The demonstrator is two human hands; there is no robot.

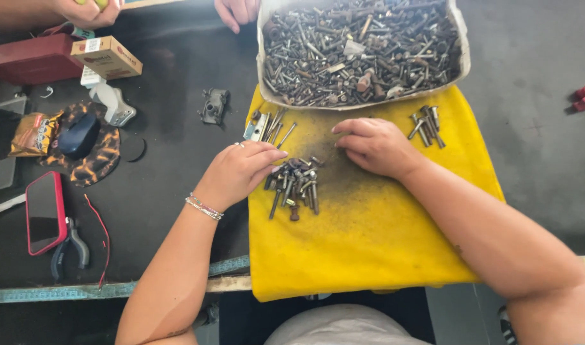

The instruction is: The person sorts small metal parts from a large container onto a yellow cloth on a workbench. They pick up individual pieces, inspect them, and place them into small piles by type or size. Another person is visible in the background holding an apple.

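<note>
My left hand rests palm down on the left side of a yellow cloth, its fingertips touching a small pile of bolts and screws. My right hand lies palm down just right of that pile, fingers curled toward it; whether it holds anything I cannot tell. Two other groups lie on the cloth: long screws at the upper left and bolts at the upper right. Behind the cloth stands a cardboard box heaped with mixed rusty bolts, nuts and screws.
On the dark table left of the cloth lie a metal bracket, a computer mouse, a red-cased phone, pliers, a red wire and a small cardboard box. Another person's hands reach in at the far edge.
</note>
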